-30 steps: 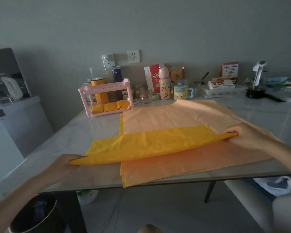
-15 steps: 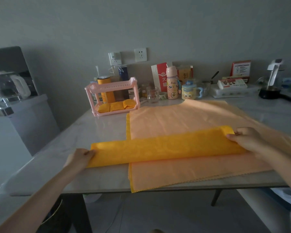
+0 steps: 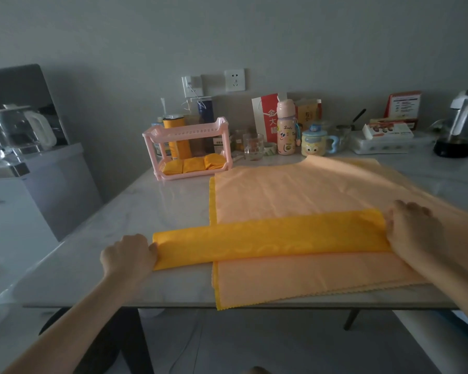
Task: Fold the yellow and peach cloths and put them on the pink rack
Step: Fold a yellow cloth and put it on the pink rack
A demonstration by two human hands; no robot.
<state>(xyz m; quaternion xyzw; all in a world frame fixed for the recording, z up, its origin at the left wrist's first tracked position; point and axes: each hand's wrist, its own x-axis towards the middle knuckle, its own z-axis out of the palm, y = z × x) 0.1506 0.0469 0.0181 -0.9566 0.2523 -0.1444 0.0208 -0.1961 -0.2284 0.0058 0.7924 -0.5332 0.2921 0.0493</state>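
A yellow cloth, folded into a long narrow strip, lies flat across the table. Its right part rests on a spread peach cloth, whose left and front edges show another yellow cloth beneath. My left hand holds the strip's left end with curled fingers. At the right end my right hand grips the strip, fingers bent over it. The pink rack stands at the back left of the table, with three folded yellow cloths on its lower shelf.
Behind the cloths stand a glass, a pink bottle, a yellow cartoon mug, boxes and a kettle. A white cabinet with a jug stands left of the marble table. The peach cloth overhangs the table's front edge.
The yellow strip, held slightly raised and twisted a second ago, now lies flat and narrower on the table. Both hands came down with its ends and moved a little closer together.
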